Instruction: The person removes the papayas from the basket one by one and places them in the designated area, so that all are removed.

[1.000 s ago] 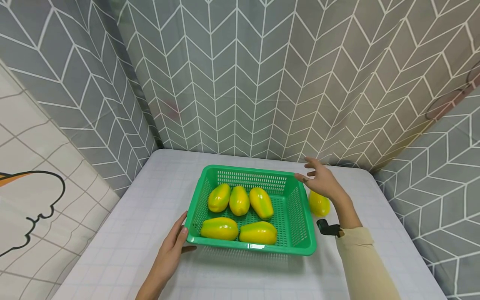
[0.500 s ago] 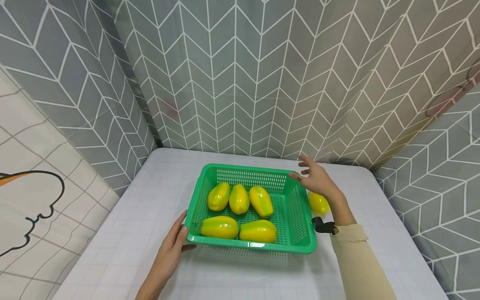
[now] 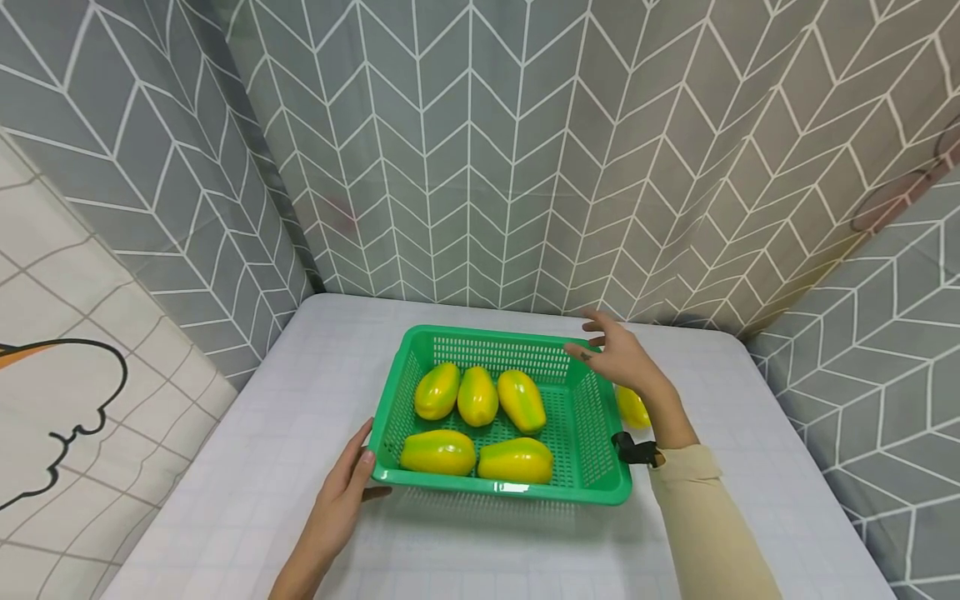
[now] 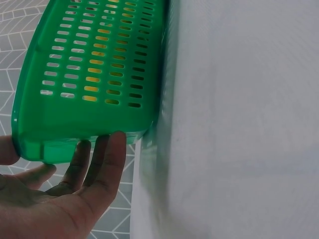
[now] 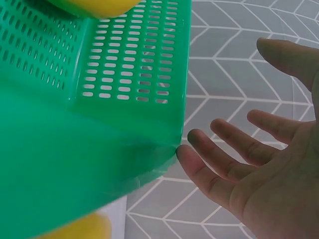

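Observation:
A green slotted plastic basket (image 3: 510,492) sits on the table with several glossy yellow-green papayas (image 3: 477,396) inside. At its near left corner, my left hand (image 3: 341,500) grips the rim, thumb on top and fingers against the outer wall, as the left wrist view shows. My right hand (image 3: 618,358) is over the far right corner, fingers spread and nothing in them. In the right wrist view, one of its fingertips (image 5: 184,152) is right at the basket's edge. Another papaya (image 3: 632,408) lies outside the basket on the right, partly hidden by my right forearm.
A white table (image 3: 322,358) with a faint grid carries the basket. Grey chevron-patterned curtains (image 3: 517,167) stand behind it and to both sides. On the left hangs a pale checked cloth (image 3: 67,433) with a cartoon drawing.
My right hand has moved left, from the papaya outside to over the basket's far right corner. My left hand has stayed at the near left corner.

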Tool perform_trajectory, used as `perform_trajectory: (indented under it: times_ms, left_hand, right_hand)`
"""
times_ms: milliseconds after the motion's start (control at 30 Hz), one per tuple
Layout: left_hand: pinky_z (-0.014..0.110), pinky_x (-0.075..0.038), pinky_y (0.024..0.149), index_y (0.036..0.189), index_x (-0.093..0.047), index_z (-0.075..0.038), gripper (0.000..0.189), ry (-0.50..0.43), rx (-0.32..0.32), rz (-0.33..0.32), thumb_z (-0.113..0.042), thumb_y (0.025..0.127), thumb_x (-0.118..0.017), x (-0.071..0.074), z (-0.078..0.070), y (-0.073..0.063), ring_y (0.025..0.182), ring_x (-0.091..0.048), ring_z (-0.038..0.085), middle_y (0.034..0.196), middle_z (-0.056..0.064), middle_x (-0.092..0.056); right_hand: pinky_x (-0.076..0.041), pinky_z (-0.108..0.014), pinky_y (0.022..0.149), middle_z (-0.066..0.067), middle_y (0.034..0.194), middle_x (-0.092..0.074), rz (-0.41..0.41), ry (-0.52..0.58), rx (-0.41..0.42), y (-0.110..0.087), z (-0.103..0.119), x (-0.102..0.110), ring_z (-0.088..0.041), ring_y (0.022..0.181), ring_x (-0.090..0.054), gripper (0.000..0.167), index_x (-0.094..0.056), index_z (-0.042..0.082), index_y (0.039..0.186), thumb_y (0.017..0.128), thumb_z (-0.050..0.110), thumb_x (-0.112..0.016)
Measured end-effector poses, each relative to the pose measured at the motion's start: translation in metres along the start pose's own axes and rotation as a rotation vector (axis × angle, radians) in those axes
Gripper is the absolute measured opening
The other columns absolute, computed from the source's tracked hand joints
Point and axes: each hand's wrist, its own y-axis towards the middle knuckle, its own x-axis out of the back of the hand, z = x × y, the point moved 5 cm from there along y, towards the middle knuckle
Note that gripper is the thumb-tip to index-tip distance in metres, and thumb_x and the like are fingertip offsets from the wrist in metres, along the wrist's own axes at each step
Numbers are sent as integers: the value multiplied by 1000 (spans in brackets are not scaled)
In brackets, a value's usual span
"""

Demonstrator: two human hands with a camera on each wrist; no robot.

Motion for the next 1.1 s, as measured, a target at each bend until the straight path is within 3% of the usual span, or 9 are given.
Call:
perform_trajectory:
  times_ms: [533,1100]
  left_hand:
    - [34,-65,87,170,-25,-18,59,-3,-8,0,-40,117,-38,-1,0,0,102,-70,7,150,24,-59]
    - [32,-64,88,170,-25,-22,60,-13,26,5,-44,116,-38,0,3,0,105,-69,8,150,21,-58]
  right_hand:
    - [-53,-65,109,-30,154,-52,51,23,22,6,10,-21,-52,139,-55,76,-33,3,164,105,37,-66]
    - [-56,-60,106,-29,149,-57,67,48,28,9,12,-36,-50,136,-58,66,-42,2,158,105,31,-68]
